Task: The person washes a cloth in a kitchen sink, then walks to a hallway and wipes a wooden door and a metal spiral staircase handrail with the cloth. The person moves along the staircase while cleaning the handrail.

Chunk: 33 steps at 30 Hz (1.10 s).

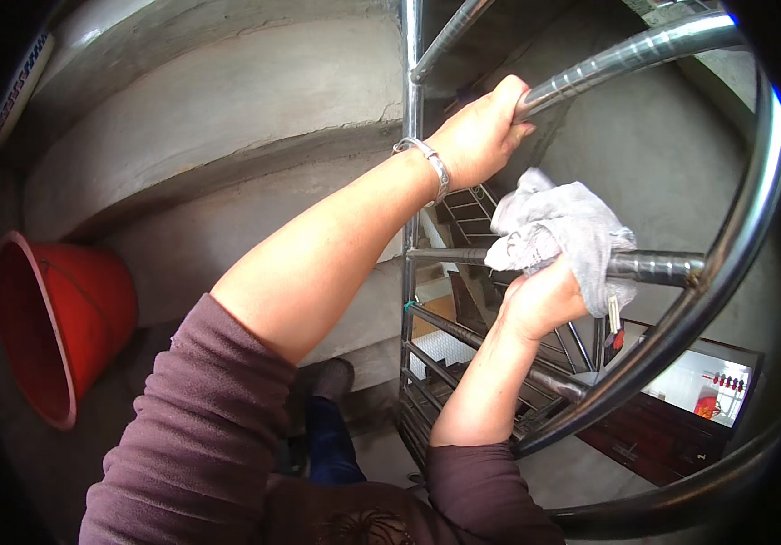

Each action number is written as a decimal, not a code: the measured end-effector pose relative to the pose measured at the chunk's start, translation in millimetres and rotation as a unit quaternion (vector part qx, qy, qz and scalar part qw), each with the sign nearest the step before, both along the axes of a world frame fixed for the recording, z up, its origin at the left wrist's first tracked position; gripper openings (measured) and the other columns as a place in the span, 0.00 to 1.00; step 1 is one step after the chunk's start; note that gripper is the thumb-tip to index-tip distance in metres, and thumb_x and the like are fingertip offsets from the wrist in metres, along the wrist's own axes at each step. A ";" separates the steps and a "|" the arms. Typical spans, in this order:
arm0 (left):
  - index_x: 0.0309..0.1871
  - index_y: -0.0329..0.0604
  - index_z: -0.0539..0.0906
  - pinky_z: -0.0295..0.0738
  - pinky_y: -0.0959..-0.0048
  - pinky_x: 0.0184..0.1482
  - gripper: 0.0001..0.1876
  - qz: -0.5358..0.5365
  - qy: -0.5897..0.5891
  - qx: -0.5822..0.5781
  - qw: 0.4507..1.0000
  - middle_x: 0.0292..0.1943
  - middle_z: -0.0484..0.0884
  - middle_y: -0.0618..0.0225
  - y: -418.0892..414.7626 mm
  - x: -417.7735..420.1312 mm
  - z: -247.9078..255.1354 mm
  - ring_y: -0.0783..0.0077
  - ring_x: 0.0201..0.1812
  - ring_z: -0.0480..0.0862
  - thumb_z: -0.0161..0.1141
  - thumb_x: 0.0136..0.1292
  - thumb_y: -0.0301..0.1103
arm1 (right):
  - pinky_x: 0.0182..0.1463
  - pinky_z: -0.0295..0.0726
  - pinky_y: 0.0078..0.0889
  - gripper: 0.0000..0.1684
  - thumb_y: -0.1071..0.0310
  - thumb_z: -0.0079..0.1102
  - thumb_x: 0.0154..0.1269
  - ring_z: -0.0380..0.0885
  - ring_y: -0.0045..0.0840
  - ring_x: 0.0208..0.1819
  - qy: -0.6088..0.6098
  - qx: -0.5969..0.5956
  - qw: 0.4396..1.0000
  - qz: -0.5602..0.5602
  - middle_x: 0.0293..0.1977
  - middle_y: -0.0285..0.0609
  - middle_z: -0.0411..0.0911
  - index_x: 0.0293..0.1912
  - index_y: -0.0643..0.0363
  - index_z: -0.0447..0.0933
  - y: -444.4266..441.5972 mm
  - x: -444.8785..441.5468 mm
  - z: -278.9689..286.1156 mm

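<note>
With a silver bangle at its wrist, my left hand (pixel 482 133) grips an upper rung (pixel 608 65) of the metal stair railing. Lower down, my right hand (pixel 546 296) holds a pale grey cloth (pixel 567 218) wrapped around another rung (pixel 659 266). The cloth bunches over the top of that rung, and one end hangs down beside it. Part of my right hand's fingers is hidden beneath the fabric. The rungs run from a straight upright post (pixel 412 170) to a thick curved rail (pixel 724 245).
A red plastic bucket (pixel 101 306) stands on the concrete stairs (pixel 281 82) at the left. My shoe (pixel 332 378) rests on a lower step. Beyond the railing, far below, are a dark red wooden door or cabinet (pixel 642 436) and a bright opening or reflective panel (pixel 704 381).
</note>
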State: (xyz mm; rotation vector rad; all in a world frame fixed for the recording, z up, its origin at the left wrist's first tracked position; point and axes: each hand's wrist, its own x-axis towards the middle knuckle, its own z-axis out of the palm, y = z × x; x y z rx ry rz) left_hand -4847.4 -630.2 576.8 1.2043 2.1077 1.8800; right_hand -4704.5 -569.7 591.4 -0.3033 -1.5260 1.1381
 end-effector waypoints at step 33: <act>0.45 0.32 0.74 0.77 0.59 0.43 0.18 -0.066 0.117 0.164 0.977 0.32 0.82 0.45 35.8 -35.0 -32.0 0.48 0.39 0.83 0.60 0.62 0.41 | 0.61 0.68 0.30 0.14 0.76 0.45 0.68 0.72 0.30 0.53 -0.386 -0.143 0.911 0.005 0.51 0.46 0.74 0.51 0.71 0.69 -77.7 156.1 -190.2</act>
